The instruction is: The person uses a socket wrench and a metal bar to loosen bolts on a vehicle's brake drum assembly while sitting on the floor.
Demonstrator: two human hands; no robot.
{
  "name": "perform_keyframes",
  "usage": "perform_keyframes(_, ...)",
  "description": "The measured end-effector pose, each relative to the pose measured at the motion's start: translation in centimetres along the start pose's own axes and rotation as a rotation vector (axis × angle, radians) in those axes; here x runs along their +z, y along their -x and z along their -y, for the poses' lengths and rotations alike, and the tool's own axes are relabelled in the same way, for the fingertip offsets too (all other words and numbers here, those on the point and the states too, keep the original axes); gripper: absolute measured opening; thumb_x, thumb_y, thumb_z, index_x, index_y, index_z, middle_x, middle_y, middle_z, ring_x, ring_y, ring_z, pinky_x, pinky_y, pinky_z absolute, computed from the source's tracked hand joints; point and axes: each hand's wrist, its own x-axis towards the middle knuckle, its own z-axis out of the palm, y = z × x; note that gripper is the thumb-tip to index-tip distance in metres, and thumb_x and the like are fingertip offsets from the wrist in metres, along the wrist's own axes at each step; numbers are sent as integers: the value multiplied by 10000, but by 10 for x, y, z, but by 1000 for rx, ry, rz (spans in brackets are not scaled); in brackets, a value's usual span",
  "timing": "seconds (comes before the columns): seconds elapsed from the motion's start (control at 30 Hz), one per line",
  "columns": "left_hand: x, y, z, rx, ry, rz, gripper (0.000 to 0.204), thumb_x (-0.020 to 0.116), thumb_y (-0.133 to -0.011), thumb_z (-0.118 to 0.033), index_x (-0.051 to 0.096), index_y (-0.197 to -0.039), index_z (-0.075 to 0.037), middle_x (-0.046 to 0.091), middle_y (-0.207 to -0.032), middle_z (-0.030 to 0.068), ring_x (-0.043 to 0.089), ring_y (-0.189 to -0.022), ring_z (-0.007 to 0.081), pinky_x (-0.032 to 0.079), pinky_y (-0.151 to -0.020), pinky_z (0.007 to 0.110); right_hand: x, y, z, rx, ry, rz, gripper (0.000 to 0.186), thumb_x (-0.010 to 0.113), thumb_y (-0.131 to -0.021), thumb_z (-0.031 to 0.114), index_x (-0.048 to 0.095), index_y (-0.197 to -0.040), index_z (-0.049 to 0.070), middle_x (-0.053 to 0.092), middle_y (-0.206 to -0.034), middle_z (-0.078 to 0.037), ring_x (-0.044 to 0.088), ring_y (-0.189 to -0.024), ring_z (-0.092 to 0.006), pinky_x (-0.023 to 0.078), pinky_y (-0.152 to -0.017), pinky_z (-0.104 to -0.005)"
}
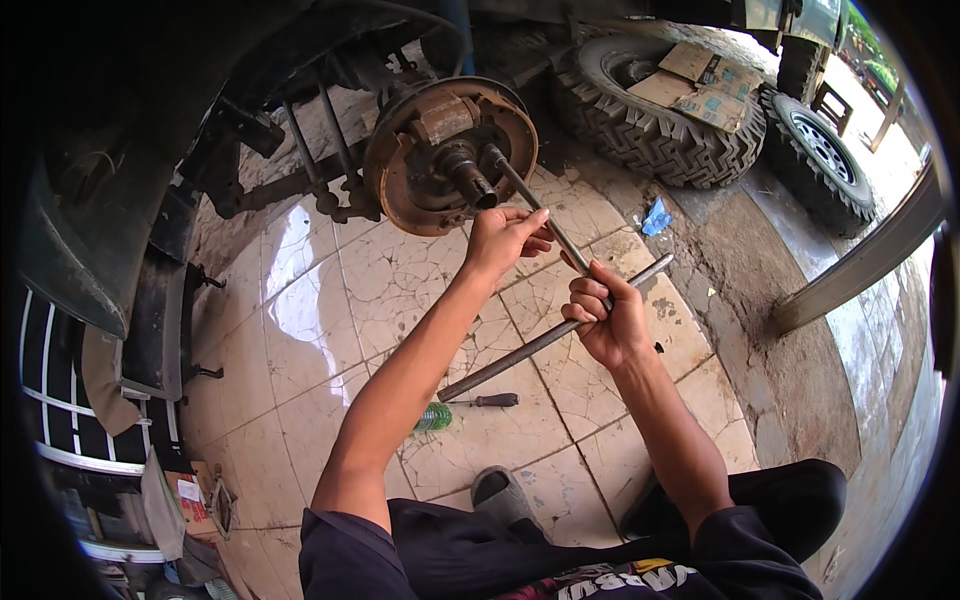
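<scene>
A rusty brake backing plate [400, 190] surrounds the bare axle spindle [467, 174] at the upper middle. A long T-handle wrench [523, 190] slants from the plate toward me, its far end against the plate just right of the spindle. My left hand [505, 242] pinches the wrench's shaft near the middle, thumb on top. Closed around the near end is my right hand [608, 312], where the shaft meets the crossbar [520, 352]. That bar runs from lower left to upper right through the grip. Exactly how the socket sits on its fastener is too small to tell.
A screwdriver [495, 400] and a green bottle [432, 418] lie on the cracked tiles [300, 400]. Cardboard [690, 85] rests on a big tyre [655, 135] at the far right, beside another wheel [825, 150]. A metal post [860, 265] leans at right. Vehicle bodywork hangs over the upper left.
</scene>
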Motion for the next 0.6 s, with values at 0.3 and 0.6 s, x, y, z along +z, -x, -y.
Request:
perform_keyframes(0.3, 0, -3, -5, -37, 20, 27, 241, 570, -908, -277, 662, -878, -56, 684, -830, 53, 652, -705, 113, 503, -634, 225, 31, 2, 10, -440, 1856, -71, 391, 525, -873, 85, 452, -1242, -22, 497, -653, -57, 481, -524, -182, 409, -542, -335)
perform_keyframes(0.6, 11, 1, 4, -75, 53, 87, 259, 585, -895, -293, 672, -823, -60, 680, -772, 52, 650, -670, 112, 499, -619, 216, 4, 18, 7, -720, 1967, -98, 468, 569, -864, 73, 445, -1314, 50, 574, -717, -154, 570, -601, -295, 450, -606, -355)
